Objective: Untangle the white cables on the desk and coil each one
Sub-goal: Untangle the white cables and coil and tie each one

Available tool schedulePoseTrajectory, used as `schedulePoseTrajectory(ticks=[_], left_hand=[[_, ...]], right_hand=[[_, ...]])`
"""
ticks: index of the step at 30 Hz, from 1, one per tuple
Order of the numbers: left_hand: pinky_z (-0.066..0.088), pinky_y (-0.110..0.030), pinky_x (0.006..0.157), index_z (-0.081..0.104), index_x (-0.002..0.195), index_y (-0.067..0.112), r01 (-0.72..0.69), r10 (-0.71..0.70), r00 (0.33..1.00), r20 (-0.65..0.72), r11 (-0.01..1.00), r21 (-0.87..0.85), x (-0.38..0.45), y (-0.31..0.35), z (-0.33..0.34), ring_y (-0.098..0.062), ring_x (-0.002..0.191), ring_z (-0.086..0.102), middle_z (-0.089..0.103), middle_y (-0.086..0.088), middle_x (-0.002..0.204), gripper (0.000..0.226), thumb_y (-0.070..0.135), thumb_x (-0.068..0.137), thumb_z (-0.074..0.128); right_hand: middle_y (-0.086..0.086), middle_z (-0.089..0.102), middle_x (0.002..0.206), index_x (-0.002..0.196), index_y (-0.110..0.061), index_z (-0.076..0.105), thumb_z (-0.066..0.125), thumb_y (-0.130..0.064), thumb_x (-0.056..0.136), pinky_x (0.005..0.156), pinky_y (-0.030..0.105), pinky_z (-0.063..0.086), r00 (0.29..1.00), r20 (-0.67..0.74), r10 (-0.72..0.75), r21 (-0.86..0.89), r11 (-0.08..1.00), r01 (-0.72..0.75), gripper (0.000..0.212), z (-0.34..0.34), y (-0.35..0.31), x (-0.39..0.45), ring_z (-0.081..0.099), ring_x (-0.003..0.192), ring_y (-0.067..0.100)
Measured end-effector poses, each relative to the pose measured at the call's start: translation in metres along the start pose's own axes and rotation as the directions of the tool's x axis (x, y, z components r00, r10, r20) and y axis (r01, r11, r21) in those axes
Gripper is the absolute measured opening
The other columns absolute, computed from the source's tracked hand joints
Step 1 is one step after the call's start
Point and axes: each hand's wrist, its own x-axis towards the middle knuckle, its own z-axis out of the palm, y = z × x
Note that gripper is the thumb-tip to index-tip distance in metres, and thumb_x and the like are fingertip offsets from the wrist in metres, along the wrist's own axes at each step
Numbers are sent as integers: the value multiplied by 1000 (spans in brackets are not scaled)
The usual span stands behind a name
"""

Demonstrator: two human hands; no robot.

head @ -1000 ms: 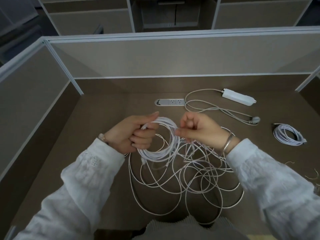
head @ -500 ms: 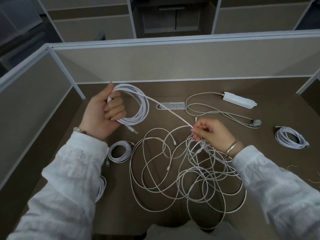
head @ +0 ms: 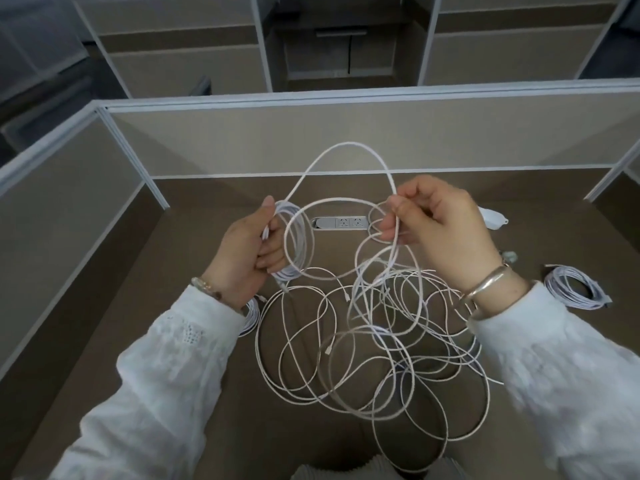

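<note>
Above the brown worktop (head: 194,341) the right hand (head: 446,230) now pinches the thin white cable (head: 346,147) into a fresh arch toward the left hand (head: 242,254) – gripping the white coil (head: 298,244) – another wrap coming.

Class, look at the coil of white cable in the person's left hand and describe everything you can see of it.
The coil is thin white cable wound in several round loops, held upright above the brown desk. The left hand grips its left side, thumb on top. One strand arches up from it to the right hand, which pinches it. A connector end hangs below the coil.
</note>
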Motion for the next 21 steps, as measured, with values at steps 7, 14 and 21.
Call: schedulePoseTrajectory(ticks=[7,14,21], left_hand=[[19,-16,38,40,67,14,-105,136,974,-182,979,172,-4,0,0,-9,32,18,26,5,41,41,35,101,43],[19,-17,38,42,68,14,-37,71,983,-167,979,201,-8,-7,-1,-10,33,18,27,3,44,40,37,101,45],[17,-19,34,41,65,17,109,-112,993,-38,992,-64,-8,-6,-5,-6,31,17,21,6,42,43,41,101,39]], right_hand=[[5,69,67,87,-18,39,37,-21,101,59,34,56,996,-17,82,-376,923,-82,15,-7,42,15,66,54,19],[6,66,60,82,-14,47,45,-13,98,55,31,52,979,96,182,-336,931,-140,17,-6,82,15,61,49,17],[12,70,83,93,-14,64,50,-22,95,71,35,47,975,197,105,-705,707,66,16,12,92,-10,64,82,33]])
